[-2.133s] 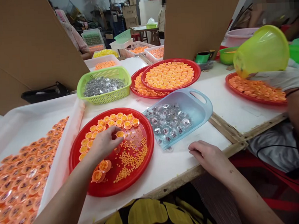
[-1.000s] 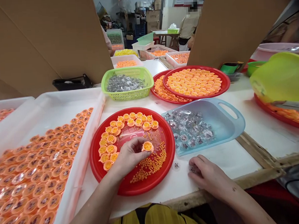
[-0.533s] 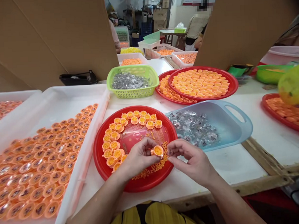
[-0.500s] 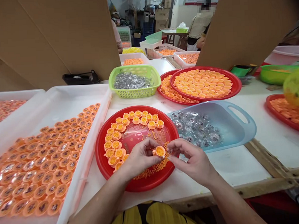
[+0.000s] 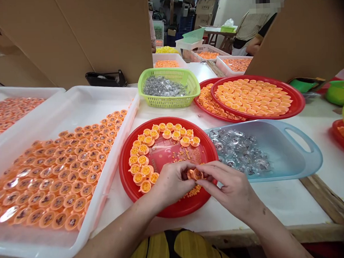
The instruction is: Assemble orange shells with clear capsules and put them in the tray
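Note:
Over the red round tray [image 5: 187, 212] both my hands meet at a small orange toy cup [image 5: 195, 174]. My left hand [image 5: 174, 184] pinches it from the left between thumb and fingers. From the right, the thumb and fingertips of my right hand [image 5: 230, 183] close on its rim. The cup's mouth looks dark and shiny, as if a clear printed piece lies there; fingers hide part of it. Orange toy cups on saucers [image 5: 143, 160], filled with yellow bits, line the tray's left and far sides. Loose yellow-orange bits [image 5: 187, 155] lie beside my hands.
At left, a white tray [image 5: 82, 98] holds rows of cups with printed tops. A blue basin [image 5: 287, 154] with clear printed plastic pieces stands right, a green basket [image 5: 171, 102] behind. Red trays [image 5: 299, 100] of orange pieces overlap at back right. Cardboard panels and a person [image 5: 250, 28] are beyond.
My right fingers have come in from beside the cup onto its rim, bringing a small clear piece. The cup now tilts away and its yellow filling no longer shows. The view has shifted left.

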{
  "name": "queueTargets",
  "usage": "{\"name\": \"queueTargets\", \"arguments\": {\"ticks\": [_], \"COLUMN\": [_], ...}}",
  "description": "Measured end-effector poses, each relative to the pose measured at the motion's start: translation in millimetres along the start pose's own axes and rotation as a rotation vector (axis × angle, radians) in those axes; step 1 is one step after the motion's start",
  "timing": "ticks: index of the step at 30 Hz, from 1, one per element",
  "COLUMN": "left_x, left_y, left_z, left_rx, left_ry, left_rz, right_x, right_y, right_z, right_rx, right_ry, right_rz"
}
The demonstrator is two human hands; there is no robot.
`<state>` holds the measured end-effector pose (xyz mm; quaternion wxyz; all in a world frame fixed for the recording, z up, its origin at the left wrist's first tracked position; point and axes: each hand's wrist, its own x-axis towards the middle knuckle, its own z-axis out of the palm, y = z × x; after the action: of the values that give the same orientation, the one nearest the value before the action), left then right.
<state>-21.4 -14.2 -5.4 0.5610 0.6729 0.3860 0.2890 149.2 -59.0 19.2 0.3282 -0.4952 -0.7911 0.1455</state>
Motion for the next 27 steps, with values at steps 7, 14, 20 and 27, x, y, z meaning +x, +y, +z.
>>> {"name": "queueTargets", "arguments": {"ticks": [7, 14, 20, 27], "left_x": [-5, -6, 1, 0], "left_y": [-1, -2, -9, -13], "left_z": [7, 8, 10, 8], "left_rx": [-0.129, -0.317, -0.341, -0.174], "left_ry": [-0.007, -0.036, 0.105, 0.104], "left_rz": [0.024, -0.037, -0.107, -0.031], "right_x": [2, 0, -5, -15], "right_y": [-4, -3, -4, 12], "right_z": [1, 3, 19, 18], "right_rx": [-0.090, -0.149, -0.097, 0.449], "right_ry": [0.088, 0.073, 0.138, 0.020], "right_rz": [0.029, 0.009, 0.008, 0.390]}}
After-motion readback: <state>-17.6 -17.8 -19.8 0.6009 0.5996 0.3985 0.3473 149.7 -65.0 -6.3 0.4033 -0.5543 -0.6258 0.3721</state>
